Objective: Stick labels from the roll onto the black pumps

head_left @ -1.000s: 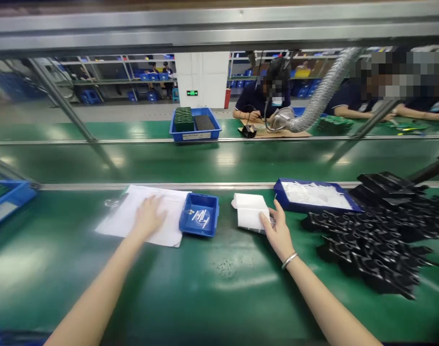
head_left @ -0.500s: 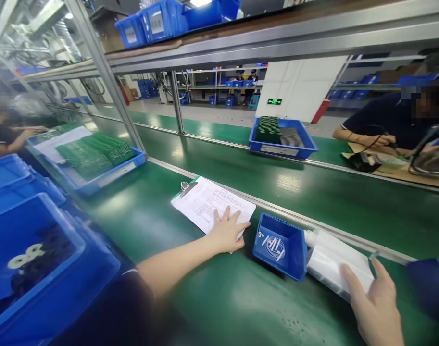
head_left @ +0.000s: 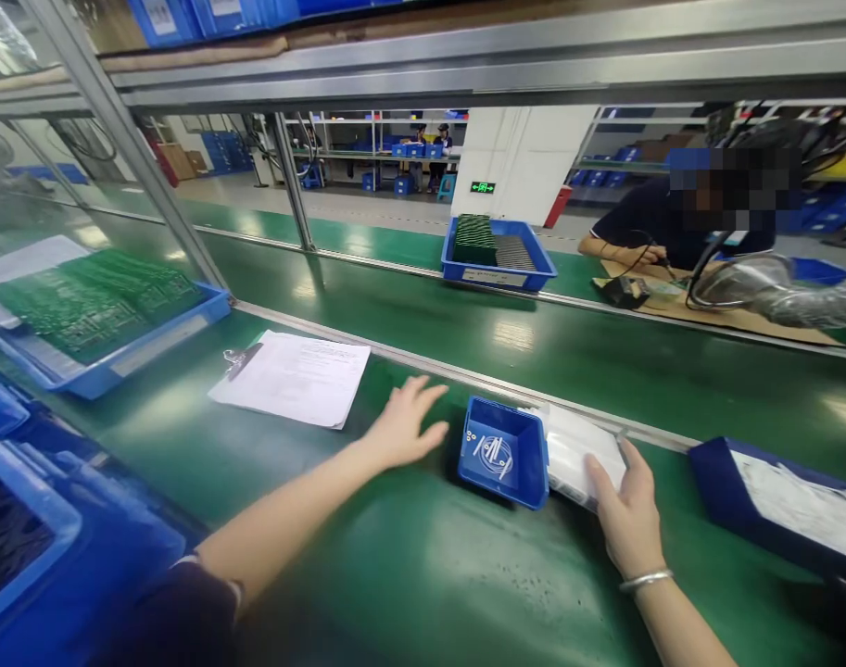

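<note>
My left hand [head_left: 407,424] hovers over the green bench with its fingers spread, holding nothing. It is between a clipboard with white sheets [head_left: 301,375] and a small blue bin [head_left: 474,477]. Inside the bin lie several thin white sticks [head_left: 493,451] and a few tiny rings. On the bin's right side rests a white box-like package [head_left: 579,445], close against the bin. My right hand [head_left: 627,505] grips the package's right end, thumb on the near side and fingers at the far side. What the package holds cannot be seen.
A blue tray of green circuit boards [head_left: 103,301] stands at left, with deep blue bins [head_left: 117,556] nearer. At right is a dark blue box with white contents [head_left: 798,505]. Across the metal rail, another tray [head_left: 496,276] holds boards, and a co-worker [head_left: 631,232] sits bent over the bench.
My left hand has left the clipboard, which now lies farther left in view, and moved toward the blue bin. My right hand remains at the package. The view has turned right.
</note>
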`<state>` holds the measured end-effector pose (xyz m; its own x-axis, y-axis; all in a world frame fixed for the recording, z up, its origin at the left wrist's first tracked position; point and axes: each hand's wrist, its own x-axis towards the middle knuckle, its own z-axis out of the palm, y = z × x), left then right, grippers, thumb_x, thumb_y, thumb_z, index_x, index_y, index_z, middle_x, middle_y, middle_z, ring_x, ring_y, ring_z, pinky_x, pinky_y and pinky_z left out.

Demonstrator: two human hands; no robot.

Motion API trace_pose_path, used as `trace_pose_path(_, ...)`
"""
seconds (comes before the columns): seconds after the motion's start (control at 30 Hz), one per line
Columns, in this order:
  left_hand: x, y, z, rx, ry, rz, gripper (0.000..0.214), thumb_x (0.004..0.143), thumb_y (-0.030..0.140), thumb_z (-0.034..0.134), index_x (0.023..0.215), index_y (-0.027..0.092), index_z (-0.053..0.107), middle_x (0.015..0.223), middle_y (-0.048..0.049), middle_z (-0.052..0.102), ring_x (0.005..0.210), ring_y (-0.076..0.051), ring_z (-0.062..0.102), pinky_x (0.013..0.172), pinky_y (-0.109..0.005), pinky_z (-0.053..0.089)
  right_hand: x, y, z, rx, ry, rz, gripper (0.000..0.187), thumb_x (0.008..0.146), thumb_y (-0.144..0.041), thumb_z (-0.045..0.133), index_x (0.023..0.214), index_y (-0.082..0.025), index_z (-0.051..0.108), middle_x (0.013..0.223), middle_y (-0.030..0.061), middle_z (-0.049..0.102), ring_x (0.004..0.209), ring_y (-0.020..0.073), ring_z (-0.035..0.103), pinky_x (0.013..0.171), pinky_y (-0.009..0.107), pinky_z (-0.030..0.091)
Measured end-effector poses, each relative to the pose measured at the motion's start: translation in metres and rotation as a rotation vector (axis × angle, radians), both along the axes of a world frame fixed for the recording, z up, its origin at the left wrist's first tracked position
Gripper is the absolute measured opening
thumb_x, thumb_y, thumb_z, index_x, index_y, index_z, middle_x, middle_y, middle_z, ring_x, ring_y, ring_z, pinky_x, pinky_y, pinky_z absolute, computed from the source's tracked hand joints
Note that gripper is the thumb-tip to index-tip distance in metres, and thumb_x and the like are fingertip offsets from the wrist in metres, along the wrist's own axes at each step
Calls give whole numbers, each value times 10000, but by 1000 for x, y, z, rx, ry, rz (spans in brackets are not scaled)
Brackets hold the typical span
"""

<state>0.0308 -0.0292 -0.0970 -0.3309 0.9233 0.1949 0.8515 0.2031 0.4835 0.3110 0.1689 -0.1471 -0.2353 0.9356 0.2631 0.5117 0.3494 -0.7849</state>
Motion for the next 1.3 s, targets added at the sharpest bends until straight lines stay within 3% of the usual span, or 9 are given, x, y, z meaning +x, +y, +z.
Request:
trace_pose_path(0.07,37,22,1,40,-165,-202,647,885,315,485,1488,262,255,1591,-123,162,1462,-285,191,1153,-530,272,1,1,-2,-2,10,-6,803,818,-614,537,1463,-174,348,1450,146,430,1307,364,417,1110,494,285)
trace_pose_path(0.2,64,49,-11,18,-276,-255,768,755,21,430,1492,120,236,1603,-177,10,1453,-271,225,1160,-412,320,-1,2,-4,-19,22,-11,803,818,-598,556,1463,-167,349,1452,157,425,1309,374,411,1105,500,285)
trace_pose_path(0.33,23,33,-20,64,-198,-137,800,696,-35,375,1477,95,266,1600,-149,121,1443,-210,264,1170,-343,313,-15,0,-5,-27,44,21,786,820,-579,568,1466,-194,340,1455,144,427,1298,358,429,1096,492,295)
trace_pose_path(0.57,-71,-18,-10,70,-96,85,786,651,-60,340,1431,40,330,1564,-168,247,1458,-206,217,1216,-399,207,-68,-9,-5,-5,126,165,768,814,-560,568,1431,-154,357,1430,177,435,1299,346,423,1096,493,292)
trace_pose_path(0.9,-104,-33,-13,36,12,122,734,674,14,382,1407,50,362,1542,-174,289,1447,-272,243,1206,-481,211,-110,-29,-12,2,253,357,688,868,-490,543,1428,-173,301,1266,180,563,1143,309,575,1002,509,441)
trace_pose_path(1.03,-84,-36,9,143,173,155,667,764,99,439,1424,122,341,1561,-135,263,1438,-329,244,1183,-524,262,-81,-37,3,39,297,349,682,903,-461,511,1463,-195,227,1151,141,599,1087,272,599,974,491,477)
trace_pose_path(1.13,-38,-31,29,363,254,100,669,856,234,477,1456,406,235,1583,125,193,1448,-295,225,1190,-551,235,-29,-39,31,143,254,337,686,911,-417,534,1482,-226,205,1221,121,561,1178,245,540,1034,462,435)
trace_pose_path(1.2,1,-23,35,457,201,-6,676,859,289,510,1441,488,230,1563,194,199,1441,-283,248,1198,-542,232,18,-35,54,241,196,295,696,918,-384,542,1495,-236,183,1256,114,544,1202,234,519,1056,453,411)
trace_pose_path(1.3,63,-3,31,400,122,-317,668,859,291,534,1446,445,255,1567,101,238,1438,-290,262,1182,-545,277,105,-21,82,371,111,77,704,915,-363,551,1500,-227,184,1252,113,560,1193,235,525,1050,444,404)
